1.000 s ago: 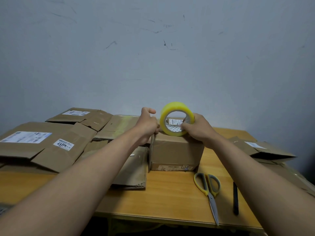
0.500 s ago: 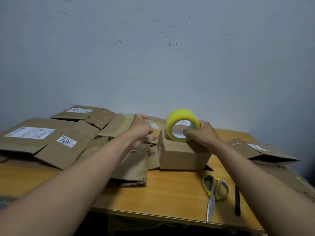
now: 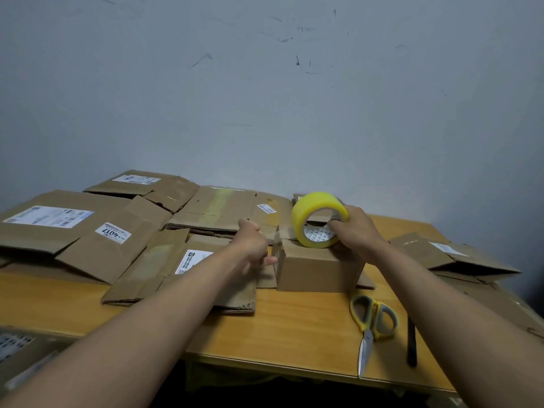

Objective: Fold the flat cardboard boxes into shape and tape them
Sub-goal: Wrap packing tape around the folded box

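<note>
- I logged a small folded brown cardboard box (image 3: 319,267) standing on the wooden desk (image 3: 282,328), right of centre, its flaps spread flat at the base.
- A yellow roll of clear packing tape (image 3: 319,219) stood on edge on the box top, its open core toward the camera.
- The right hand (image 3: 354,231) held the roll from the right side, fingers (image 3: 335,223) curled into the core and over the rim.
- The left hand (image 3: 253,245) sat just left of the box, fingers drawn together as if pinching something at the box's upper left corner. I could make out a faint clear strip there, but could not confirm it was the tape end.
- Flattened brown cardboard boxes with white shipping labels (image 3: 88,231) lay overlapping across the left and back of the desk; more flattened cardboard (image 3: 453,254) lay at the right edge.
- Yellow-and-grey-handled scissors (image 3: 372,322) lay near the front edge, blades pointing toward me, just right of the box.
- A thin black pen-like stick (image 3: 411,343) lay just beside the scissors, on their right.
- A scuffed grey wall (image 3: 265,98) stood behind the desk.
</note>
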